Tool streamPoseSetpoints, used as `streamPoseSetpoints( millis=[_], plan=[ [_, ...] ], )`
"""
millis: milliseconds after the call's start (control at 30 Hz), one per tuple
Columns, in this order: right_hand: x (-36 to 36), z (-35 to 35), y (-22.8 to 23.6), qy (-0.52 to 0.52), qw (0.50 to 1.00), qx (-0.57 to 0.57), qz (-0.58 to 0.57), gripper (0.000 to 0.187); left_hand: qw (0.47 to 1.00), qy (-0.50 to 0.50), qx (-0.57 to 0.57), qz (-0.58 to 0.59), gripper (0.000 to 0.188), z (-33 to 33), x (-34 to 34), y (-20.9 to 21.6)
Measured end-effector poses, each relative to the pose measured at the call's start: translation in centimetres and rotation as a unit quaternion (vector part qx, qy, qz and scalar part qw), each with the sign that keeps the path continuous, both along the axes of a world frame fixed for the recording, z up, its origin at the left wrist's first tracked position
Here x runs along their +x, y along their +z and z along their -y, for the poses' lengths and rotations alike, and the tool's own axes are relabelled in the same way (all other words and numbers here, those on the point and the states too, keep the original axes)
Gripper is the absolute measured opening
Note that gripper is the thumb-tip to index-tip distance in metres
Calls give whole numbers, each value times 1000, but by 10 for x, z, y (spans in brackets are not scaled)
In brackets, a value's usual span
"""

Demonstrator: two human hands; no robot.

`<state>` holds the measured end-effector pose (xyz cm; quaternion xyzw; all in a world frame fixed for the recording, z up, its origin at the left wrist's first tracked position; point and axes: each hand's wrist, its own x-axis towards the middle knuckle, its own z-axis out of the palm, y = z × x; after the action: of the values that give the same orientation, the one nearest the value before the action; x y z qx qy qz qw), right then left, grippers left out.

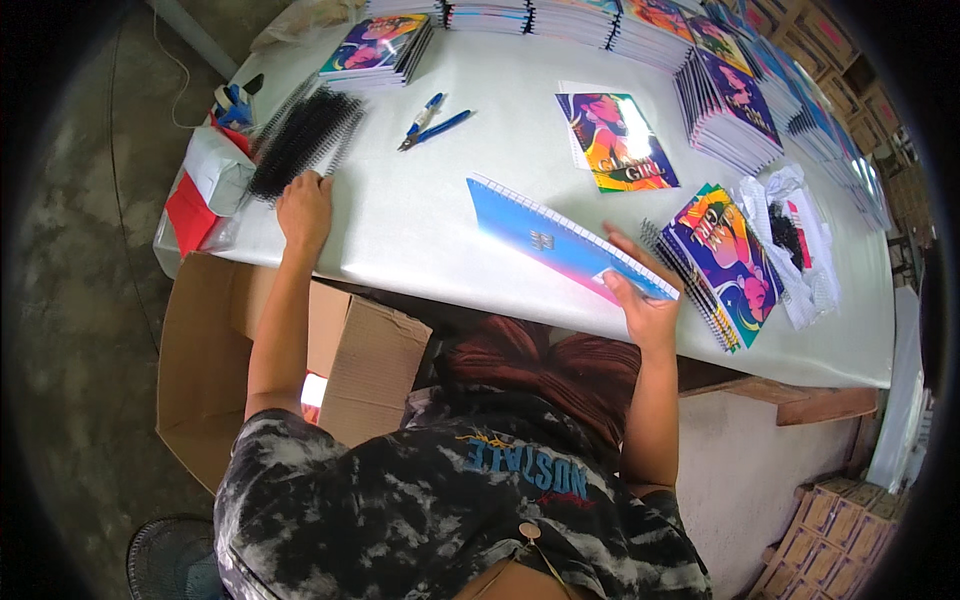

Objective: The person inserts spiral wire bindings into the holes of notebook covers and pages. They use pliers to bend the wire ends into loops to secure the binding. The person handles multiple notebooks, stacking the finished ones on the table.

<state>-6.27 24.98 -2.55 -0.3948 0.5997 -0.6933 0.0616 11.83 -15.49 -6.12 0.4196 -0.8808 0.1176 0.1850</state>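
Observation:
My right hand [645,300] grips an unbound notebook [545,235] by its near right corner, thumb on the blue-and-pink cover and fingers behind. The notebook is tilted above the table, with a row of punched holes along its long upper edge. At the left, my left hand [305,212] has its fingers curled at the near edge of a pile of black spiral binding coils [308,140]; its fingertips are pressed together on a coil end there. To the right of the notebook, several bound notebooks [722,250] with colourful covers lie stacked.
Blue-handled pliers [435,130] lie beyond the coils. Loose covered sheets [622,140] rest mid-table. Notebook stacks [375,50] line the far side. A white-and-red package [215,170] and tape dispenser [235,103] sit left. An open cardboard box [205,370] stands below the table's edge.

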Motion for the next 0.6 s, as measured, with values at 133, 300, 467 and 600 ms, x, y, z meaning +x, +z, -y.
streamPoseSetpoints(
  millis=[133,300,467,600],
  plan=[
    [-3,-5,0,22,999,29,39,27,995,-42,-24,-93,25,3,5,4],
    [-1,-3,14,-8,1000,-13,23,27,979,-57,-39,-191,25,20,4,13],
    [-8,-12,1,-7,1000,15,17,27,987,-21,-75,-139,26,14,-3,36],
    [-5,-12,5,-13,1000,13,12,27,975,25,91,-203,28,26,-6,37]
  ],
)
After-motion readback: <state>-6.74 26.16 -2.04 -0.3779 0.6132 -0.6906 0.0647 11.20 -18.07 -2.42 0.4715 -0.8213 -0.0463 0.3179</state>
